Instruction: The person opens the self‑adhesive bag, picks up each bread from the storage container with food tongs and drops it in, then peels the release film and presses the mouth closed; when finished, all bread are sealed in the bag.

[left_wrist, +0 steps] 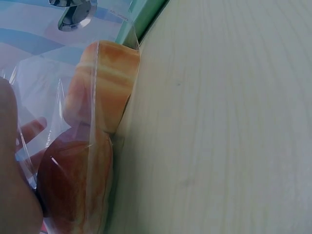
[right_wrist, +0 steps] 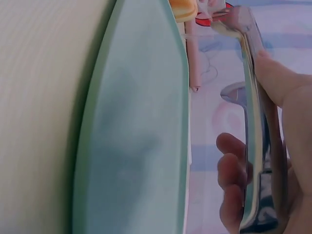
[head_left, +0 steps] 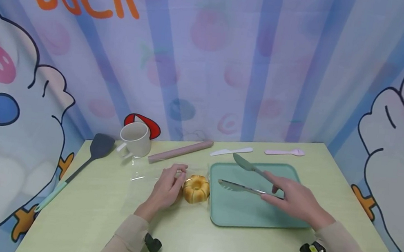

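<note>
My right hand [head_left: 294, 197] holds metal tongs [head_left: 254, 190] over the green tray [head_left: 252, 213]. Their two arms are spread, with nothing between the tips. To the left of the tray lies a golden, flower-shaped bread [head_left: 196, 189] in a clear plastic bag [head_left: 141, 173]. My left hand [head_left: 166, 190] holds the bag beside the bread, fingers curled. In the left wrist view, a browner bread [left_wrist: 73, 180] shows through the plastic, nearer than a golden one [left_wrist: 109, 83]; part of the left hand [left_wrist: 17, 180] is behind the film.
Along the back lie a pink rolling pin [head_left: 180, 152], a white knife [head_left: 231, 151] and a pink spoon-like utensil [head_left: 284, 152]. A white mug [head_left: 135, 139] stands at back left. A dark spatula [head_left: 101, 146] with a mint handle lies along the left edge.
</note>
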Demonstrator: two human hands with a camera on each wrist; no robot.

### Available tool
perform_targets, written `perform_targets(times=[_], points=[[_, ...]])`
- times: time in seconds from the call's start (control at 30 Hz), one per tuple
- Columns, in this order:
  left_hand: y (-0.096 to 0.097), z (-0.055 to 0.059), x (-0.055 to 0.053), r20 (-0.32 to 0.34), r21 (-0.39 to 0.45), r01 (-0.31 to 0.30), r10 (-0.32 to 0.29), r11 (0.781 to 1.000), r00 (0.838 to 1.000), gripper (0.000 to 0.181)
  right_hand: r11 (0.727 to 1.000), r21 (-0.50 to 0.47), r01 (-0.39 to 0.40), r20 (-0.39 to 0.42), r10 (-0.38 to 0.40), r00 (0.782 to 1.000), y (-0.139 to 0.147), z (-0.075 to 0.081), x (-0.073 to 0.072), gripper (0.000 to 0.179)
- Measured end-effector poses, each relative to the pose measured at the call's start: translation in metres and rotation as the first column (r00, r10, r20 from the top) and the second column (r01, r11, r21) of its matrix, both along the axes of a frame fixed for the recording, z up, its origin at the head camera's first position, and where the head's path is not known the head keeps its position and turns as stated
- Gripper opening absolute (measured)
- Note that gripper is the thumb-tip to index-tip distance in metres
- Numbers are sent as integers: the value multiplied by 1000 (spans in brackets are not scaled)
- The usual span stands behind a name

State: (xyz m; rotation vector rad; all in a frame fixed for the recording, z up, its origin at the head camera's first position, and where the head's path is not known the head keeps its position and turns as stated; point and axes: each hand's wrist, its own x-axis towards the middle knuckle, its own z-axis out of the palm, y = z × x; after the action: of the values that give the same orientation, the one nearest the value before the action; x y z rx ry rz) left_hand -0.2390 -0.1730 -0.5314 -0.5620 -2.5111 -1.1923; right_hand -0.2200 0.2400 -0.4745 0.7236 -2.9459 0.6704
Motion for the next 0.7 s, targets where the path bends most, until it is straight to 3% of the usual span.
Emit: perform_targets(times=[0.47,0.7], points=[[1,-1,2,19,7,-8,7,1000,1000,23,979,-92,179,-13,-181,983,39,-3,20,78],[1,1,2,20,0,-9,9,1000,1000,25,959,-121,255,4,-256,967,68,-18,20,80]])
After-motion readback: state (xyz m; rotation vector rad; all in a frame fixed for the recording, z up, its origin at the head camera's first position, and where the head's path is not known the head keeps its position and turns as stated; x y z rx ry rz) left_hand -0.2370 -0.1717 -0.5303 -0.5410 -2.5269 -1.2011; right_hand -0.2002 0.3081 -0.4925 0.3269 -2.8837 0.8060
